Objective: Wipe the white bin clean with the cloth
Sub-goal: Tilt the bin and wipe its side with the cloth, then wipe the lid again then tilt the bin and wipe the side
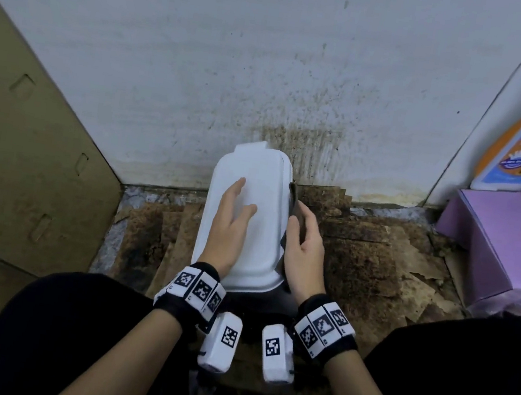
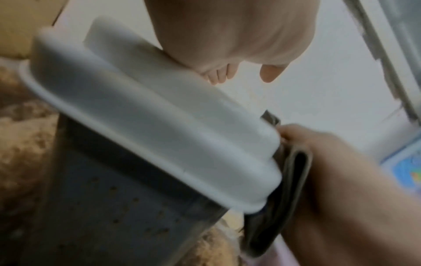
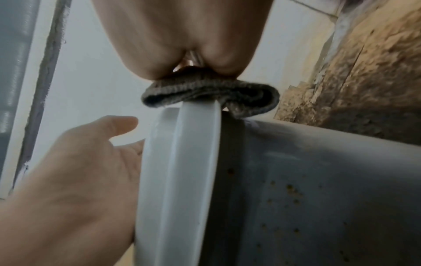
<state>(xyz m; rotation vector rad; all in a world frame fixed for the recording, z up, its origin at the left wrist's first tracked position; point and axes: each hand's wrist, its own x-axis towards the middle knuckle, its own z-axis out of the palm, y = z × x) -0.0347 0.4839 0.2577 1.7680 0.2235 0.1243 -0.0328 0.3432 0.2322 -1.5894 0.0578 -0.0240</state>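
Observation:
The white bin stands on the floor against the wall, its lid closed. My left hand lies flat on the lid, fingers straight. My right hand grips a folded dark grey cloth and presses it on the lid's right edge. In the right wrist view the cloth straddles the lid rim, above the bin's spotted grey side; the left hand is at the lid's other side. In the left wrist view the cloth sits between the lid and my right hand.
A tall cardboard box stands to the left and a purple box to the right. Stained brown cardboard sheets cover the floor. The white wall behind the bin is spattered with brown marks. My knees frame the bottom.

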